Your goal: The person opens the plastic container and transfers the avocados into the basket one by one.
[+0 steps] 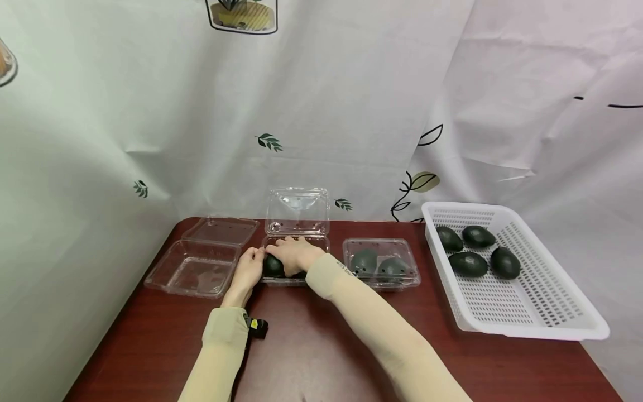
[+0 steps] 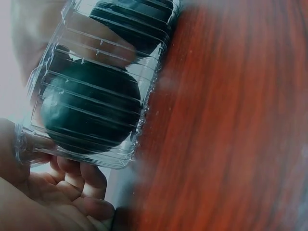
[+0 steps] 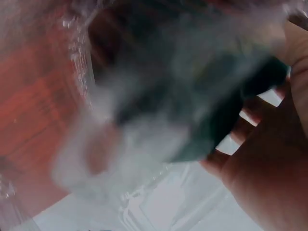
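Clear plastic box (image 1: 293, 262): we see it open at table (image 1: 321, 340) centre, holding a dark avocado (image 1: 273, 266).
Left hand (image 1: 248, 271): we grip the box's 9 o'clock wall.
Right hand (image 1: 293, 252): we clasp the avocado inside.

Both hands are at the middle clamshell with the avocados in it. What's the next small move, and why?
Probably draw the right hand clear of the tray and swing the lid down. The middle clamshell already holds two avocados, matching the shut box beside it, its lid stands upright behind, and the left hand is at its left wall to steady it.
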A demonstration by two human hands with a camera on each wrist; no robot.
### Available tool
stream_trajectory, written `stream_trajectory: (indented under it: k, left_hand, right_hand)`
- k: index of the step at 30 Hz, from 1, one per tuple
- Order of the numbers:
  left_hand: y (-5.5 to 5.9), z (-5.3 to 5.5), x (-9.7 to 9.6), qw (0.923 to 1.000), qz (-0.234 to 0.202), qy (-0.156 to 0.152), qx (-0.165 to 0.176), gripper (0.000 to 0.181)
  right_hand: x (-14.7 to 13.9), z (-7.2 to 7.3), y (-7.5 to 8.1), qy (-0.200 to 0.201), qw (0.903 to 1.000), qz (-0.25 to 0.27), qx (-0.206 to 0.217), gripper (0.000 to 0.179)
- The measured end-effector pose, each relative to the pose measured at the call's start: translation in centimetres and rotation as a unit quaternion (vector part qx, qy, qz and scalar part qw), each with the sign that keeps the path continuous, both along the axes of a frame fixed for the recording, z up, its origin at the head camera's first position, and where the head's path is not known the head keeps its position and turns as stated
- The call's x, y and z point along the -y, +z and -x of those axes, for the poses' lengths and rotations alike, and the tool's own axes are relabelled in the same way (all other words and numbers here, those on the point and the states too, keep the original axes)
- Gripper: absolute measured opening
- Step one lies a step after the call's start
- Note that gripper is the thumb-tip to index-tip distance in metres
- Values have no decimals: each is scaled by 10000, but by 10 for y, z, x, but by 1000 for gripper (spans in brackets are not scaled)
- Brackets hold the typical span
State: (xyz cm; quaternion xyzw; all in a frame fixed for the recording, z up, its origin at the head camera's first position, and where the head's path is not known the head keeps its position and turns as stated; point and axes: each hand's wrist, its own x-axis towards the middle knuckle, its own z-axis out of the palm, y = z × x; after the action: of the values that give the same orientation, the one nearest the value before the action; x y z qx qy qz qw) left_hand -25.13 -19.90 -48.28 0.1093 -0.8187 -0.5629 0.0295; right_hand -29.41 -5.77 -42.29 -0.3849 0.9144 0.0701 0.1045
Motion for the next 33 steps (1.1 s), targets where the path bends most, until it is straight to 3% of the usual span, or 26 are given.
stream_trajectory:
  k: [9,21,27,33]
  left_hand:
    - [1,1,-7,10000,-33,21,7,30]
    - [-3,0,-8,9999,-63,-71,79,33]
    - [-1,1,-7,10000,-33,-23,17,33]
    - [0,0,-2,9999,11,123,-104,32]
  right_hand:
    - [-3,3,-12,3,9998,108,-143,61]
    - [-9,6,-13,180,9986,312,-387,64]
    - [-12,6,-1,270,9975,501,-422,66]
    - [-17,0,25,656,9938,699,-566,67]
